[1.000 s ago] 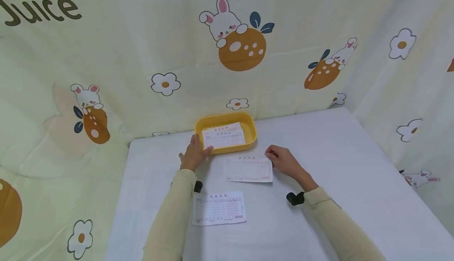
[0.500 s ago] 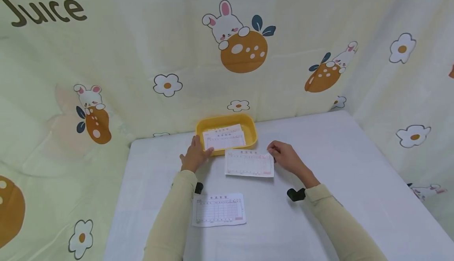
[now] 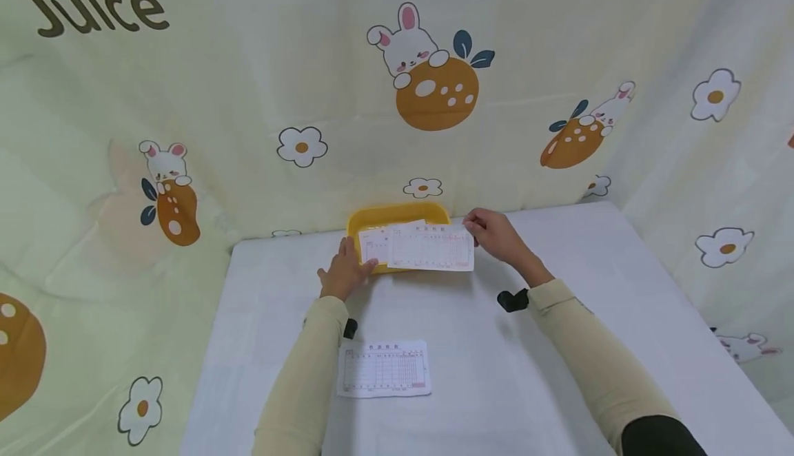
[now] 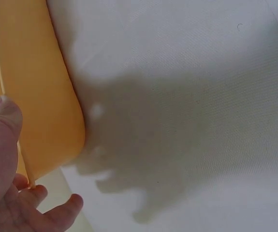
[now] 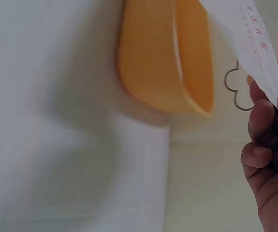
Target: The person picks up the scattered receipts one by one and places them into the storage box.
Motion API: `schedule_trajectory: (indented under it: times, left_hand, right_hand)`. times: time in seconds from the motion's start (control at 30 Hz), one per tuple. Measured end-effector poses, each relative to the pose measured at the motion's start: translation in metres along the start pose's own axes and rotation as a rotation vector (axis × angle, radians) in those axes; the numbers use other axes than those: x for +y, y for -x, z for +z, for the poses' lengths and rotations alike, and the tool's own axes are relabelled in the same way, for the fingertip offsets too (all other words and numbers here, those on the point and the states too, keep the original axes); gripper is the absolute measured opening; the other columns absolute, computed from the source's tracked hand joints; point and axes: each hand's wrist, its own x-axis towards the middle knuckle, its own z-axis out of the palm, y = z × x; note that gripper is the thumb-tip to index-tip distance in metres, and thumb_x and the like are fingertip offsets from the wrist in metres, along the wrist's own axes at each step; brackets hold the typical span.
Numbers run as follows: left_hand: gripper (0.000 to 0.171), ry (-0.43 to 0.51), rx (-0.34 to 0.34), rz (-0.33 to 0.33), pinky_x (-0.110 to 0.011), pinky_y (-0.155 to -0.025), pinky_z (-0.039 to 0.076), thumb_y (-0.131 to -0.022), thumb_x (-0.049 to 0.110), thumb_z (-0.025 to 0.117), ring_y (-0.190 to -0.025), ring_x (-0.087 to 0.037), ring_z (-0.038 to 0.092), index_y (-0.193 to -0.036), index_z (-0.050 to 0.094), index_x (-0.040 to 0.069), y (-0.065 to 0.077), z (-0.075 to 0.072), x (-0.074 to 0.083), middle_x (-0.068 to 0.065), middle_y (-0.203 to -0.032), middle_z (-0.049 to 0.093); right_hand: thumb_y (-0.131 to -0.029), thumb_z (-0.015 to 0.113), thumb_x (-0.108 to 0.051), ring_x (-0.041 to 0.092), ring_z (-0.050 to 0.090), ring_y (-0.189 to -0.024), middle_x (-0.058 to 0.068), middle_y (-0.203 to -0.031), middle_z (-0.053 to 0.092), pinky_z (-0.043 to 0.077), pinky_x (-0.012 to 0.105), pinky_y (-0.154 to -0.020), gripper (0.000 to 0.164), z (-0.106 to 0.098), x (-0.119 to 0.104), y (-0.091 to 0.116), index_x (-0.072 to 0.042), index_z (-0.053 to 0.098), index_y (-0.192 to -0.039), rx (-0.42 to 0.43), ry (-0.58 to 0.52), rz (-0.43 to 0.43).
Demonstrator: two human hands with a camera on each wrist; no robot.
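Note:
My right hand [image 3: 500,237] pinches the right edge of a white receipt slip [image 3: 431,249] with printed lines. In the right wrist view, the slip [image 5: 247,41] is raised at a tilt between thumb and fingers, above the yellow plastic tray [image 5: 151,63]. My left hand [image 3: 344,271] grips the near left corner of the tray [image 3: 397,213]; the left wrist view has the thumb on the rim [image 4: 1,72] and the fingers around the end. Other slips [image 3: 374,244] lie inside the tray, partly covered by the held one.
A pad or stack of receipt slips [image 3: 384,369] lies on the white-covered table [image 3: 496,373], near the left forearm. Behind the tray hangs a curtain [image 3: 335,187] printed with rabbits and flowers.
My right hand has lifted the slip off the table and carried it forward over the tray. My left hand has stayed at the tray's corner. The head view has shifted slightly.

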Motion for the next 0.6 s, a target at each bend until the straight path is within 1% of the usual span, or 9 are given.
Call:
schedule_trajectory:
  times: [0.1, 0.17, 0.37, 0.5, 0.6]
  left_hand:
    - [0.094, -0.010, -0.002, 0.000, -0.077, -0.121, 0.012, -0.106, 0.053, 0.064, -0.157, -0.037, 0.032, -0.172, 0.012, 0.010, 0.000, 0.000, 0.000, -0.011, -0.179, 0.013]
    - [0.094, -0.012, -0.001, 0.003, -0.077, -0.121, 0.012, -0.106, 0.053, 0.064, -0.157, -0.037, 0.032, -0.171, 0.013, 0.010, 0.000, -0.001, -0.001, -0.011, -0.179, 0.014]
    - [0.091, -0.018, 0.014, 0.029, -0.079, -0.119, 0.014, -0.106, 0.050, 0.065, -0.155, -0.039, 0.036, -0.170, 0.016, 0.009, 0.002, -0.006, 0.001, -0.012, -0.178, 0.017]
    - [0.091, -0.026, 0.013, 0.022, -0.079, -0.119, 0.014, -0.106, 0.051, 0.064, -0.155, -0.039, 0.034, -0.171, 0.015, 0.009, 0.001, -0.007, 0.002, -0.012, -0.179, 0.015]
    - [0.091, -0.027, 0.005, 0.015, -0.079, -0.119, 0.015, -0.106, 0.051, 0.064, -0.155, -0.039, 0.035, -0.171, 0.015, 0.010, 0.002, -0.007, 0.002, -0.012, -0.179, 0.015]
  right_hand:
    - [-0.112, 0.055, -0.007, 0.038, 0.062, -0.086, 0.018, -0.099, 0.065, 0.052, 0.036, -0.073, 0.015, -0.010, -0.009, -0.015, 0.004, 0.065, -0.117, 0.014, -0.013, 0.009]
    - [-0.113, 0.054, -0.007, 0.039, 0.062, -0.087, 0.019, -0.100, 0.065, 0.052, 0.035, -0.073, 0.016, -0.015, -0.014, -0.026, 0.004, 0.064, -0.117, 0.024, -0.014, 0.008]
    - [-0.113, 0.053, -0.006, 0.035, 0.061, -0.087, 0.021, -0.103, 0.065, 0.051, 0.029, -0.072, 0.017, -0.030, -0.027, -0.053, 0.006, 0.064, -0.119, 0.061, -0.031, 0.006]
    - [-0.114, 0.052, -0.007, 0.038, 0.061, -0.090, 0.022, -0.105, 0.064, 0.051, 0.029, -0.075, 0.019, -0.031, -0.031, -0.065, 0.006, 0.063, -0.119, 0.073, -0.071, 0.006]
    - [-0.114, 0.051, -0.007, 0.041, 0.061, -0.093, 0.023, -0.107, 0.064, 0.053, 0.034, -0.080, 0.019, -0.026, -0.032, -0.069, 0.007, 0.063, -0.121, 0.070, -0.091, 0.021]
